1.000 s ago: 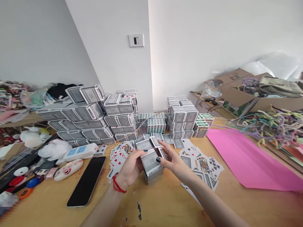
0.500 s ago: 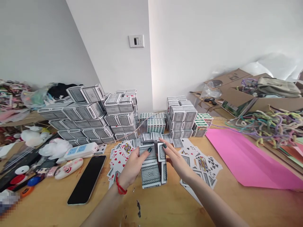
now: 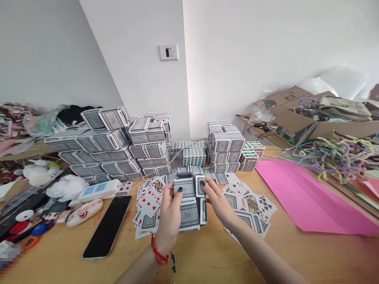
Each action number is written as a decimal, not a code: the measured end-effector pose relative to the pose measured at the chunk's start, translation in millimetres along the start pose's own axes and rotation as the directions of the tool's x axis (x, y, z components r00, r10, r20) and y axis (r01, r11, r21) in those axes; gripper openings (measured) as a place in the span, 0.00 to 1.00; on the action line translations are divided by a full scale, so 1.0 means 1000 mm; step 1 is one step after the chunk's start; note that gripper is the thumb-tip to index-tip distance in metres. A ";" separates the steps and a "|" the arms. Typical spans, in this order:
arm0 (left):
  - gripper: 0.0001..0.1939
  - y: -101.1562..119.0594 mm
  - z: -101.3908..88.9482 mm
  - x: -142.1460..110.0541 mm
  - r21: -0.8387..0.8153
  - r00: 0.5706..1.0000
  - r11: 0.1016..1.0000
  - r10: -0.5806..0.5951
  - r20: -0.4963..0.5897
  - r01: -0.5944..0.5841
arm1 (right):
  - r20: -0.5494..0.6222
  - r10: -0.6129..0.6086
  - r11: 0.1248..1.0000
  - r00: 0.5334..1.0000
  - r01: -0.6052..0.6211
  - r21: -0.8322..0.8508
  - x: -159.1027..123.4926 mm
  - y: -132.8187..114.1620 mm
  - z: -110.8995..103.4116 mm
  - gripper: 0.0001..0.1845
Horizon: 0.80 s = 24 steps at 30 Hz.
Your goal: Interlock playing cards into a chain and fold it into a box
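Observation:
Between my hands is a block of joined boxes folded from playing cards (image 3: 188, 215), with grey patterned backs facing out. My left hand (image 3: 169, 213) wraps its left side, thumb on the upper front face. At the upper right, my right hand (image 3: 217, 199) has its fingers on a card flap (image 3: 200, 186); its fingertips behind the block are hidden. Loose cards, several of them hearts (image 3: 149, 200), lie face up left of my left hand. More loose cards (image 3: 251, 205), some face up and some face down, spread out to the right of the block.
Stacks of card boxes stand behind at left (image 3: 103, 146) and right (image 3: 226, 146). Green-and-white card packs (image 3: 194, 157) sit between them. A phone (image 3: 108, 227), a power strip (image 3: 99, 190) and small toys lie left. Pink paper (image 3: 308, 205) and pipe cleaners (image 3: 340, 157) are right.
The block has turned so its front face points toward me, and its top has been tipped upright. My left hand has slid toward its lower left side; my right hand stays at the upper right flap.

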<state>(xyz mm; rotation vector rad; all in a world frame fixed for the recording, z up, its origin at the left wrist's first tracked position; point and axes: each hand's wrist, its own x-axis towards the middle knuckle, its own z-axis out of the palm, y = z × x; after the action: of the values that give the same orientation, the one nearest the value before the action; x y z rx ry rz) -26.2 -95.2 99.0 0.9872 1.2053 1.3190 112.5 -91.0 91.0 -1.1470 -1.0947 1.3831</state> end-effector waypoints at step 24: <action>0.27 -0.009 0.007 -0.015 0.185 0.965 0.948 0.264 0.004 -0.260 | 0.000 -0.103 0.990 0.995 0.102 0.094 -0.007 0.016 0.011 0.31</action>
<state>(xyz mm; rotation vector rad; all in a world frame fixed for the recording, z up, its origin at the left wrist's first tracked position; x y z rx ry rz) -16.1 -109.7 92.2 1.3058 1.2608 1.4445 99.6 -100.5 77.6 -1.0066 -1.0664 1.3438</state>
